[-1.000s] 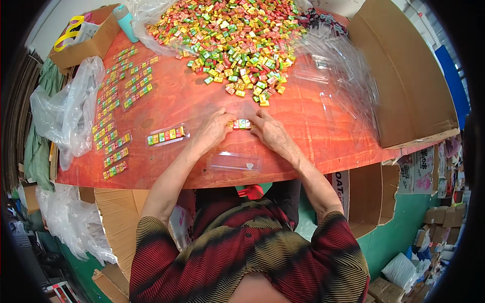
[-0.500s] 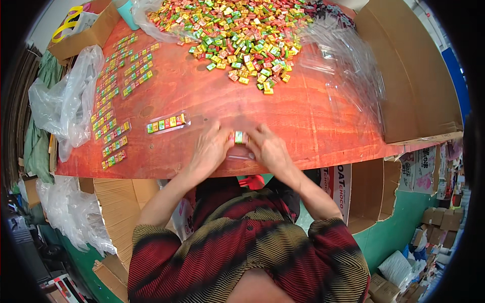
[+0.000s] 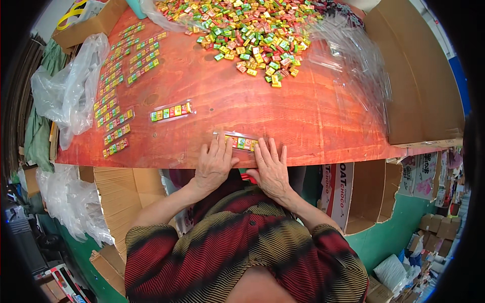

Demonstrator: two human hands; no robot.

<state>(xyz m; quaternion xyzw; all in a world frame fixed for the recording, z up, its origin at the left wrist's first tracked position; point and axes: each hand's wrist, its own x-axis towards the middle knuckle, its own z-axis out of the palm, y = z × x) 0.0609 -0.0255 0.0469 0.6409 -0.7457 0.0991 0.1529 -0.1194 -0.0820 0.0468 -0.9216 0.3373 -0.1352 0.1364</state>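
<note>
Rested left hand (image 3: 214, 169) and right hand (image 3: 273, 174) palms down and apart from each other at the near edge of the desk (image 3: 313, 126), with fingers stretched out over the near side of a clear plastic tray (image 3: 219, 134) holding a row of small coloured boxes (image 3: 240, 143); could not tell how firmly pressed. Spotted a second filled tray (image 3: 172, 112) farther left, more rows of boxes (image 3: 117, 120) beyond it, a loose heap of boxes (image 3: 257, 35) at the far side, and a pile of clear trays (image 3: 356, 68) right.
</note>
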